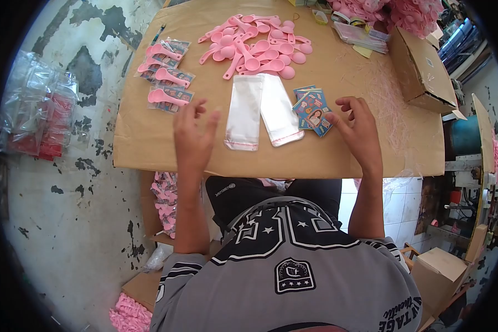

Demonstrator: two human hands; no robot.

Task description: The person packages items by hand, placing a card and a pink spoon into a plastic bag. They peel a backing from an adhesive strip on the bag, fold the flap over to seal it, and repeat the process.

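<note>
My left hand (195, 133) is over the table left of the clear plastic sleeves (244, 113), fingers apart, holding nothing. My right hand (355, 124) is just right of a small stack of blue printed cards (314, 110), its thumb tip near the cards' edge and its fingers spread. A second pile of sleeves (279, 110) lies slanted between the first and the cards. Loose pink spoons (252, 47) are heaped behind the sleeves. At the left, several packed sets (171, 97) of a pink spoon with a blue card lie in a column.
An open cardboard box (420, 72) stands on the brown table (166, 144) at right. Pink bundles (409, 16) and a plastic case (361, 36) are at the back right. A pen (158, 34) lies back left. Clear bags (44, 110) hang beyond the left edge.
</note>
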